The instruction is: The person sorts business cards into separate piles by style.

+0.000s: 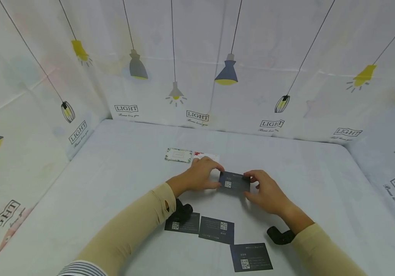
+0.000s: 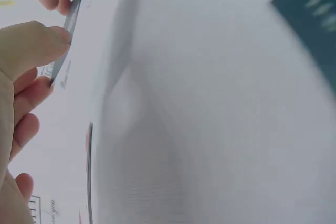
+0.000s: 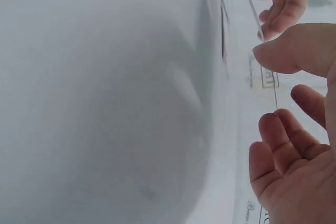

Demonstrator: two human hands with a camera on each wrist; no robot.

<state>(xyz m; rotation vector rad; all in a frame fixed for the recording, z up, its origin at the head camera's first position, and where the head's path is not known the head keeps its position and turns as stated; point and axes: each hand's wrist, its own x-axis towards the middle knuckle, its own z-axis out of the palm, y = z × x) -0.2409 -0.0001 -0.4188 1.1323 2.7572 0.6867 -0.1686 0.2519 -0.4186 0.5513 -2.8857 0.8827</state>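
Note:
A dark card [image 1: 235, 183] with a small QR code is held above the white table between both hands. My left hand [image 1: 199, 175] pinches its left edge, thumb on the near corner and index finger on the far one. At the right edge, my right hand [image 1: 268, 193] holds it between thumb and fingertips. In the left wrist view the card [image 2: 74, 17] appears nearly edge-on. Beyond the left hand lie a white card with a leafy border [image 1: 178, 155] and a white card with red decoration [image 1: 212, 156], partly hidden by that hand.
Three more dark cards lie nearer on the table [image 1: 142, 153]: a left one [image 1: 192, 223] partly covered by the black wrist device [image 1: 183, 211], a middle one [image 1: 214, 230], and a right one [image 1: 252, 257]. A lamp-printed white curtain [image 1: 190, 46] surrounds the table.

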